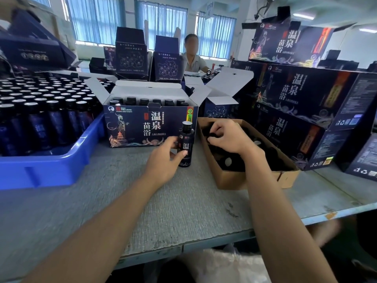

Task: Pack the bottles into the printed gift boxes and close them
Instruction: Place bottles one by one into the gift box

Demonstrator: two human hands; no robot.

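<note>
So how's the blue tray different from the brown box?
The blue tray is left of the gift box; the brown box is on its right. The blue tray holds rows of upright bottles; the brown box holds black pieces, too dark to name. The right hand reaches into the brown box; no hand touches the blue tray. Both are open-topped, on the table.

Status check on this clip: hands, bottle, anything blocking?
Left hand grips upright bottle on table, before open gift box. Right hand in brown carton, pinching a dark piece. Flaps up, nothing blocking.
</note>
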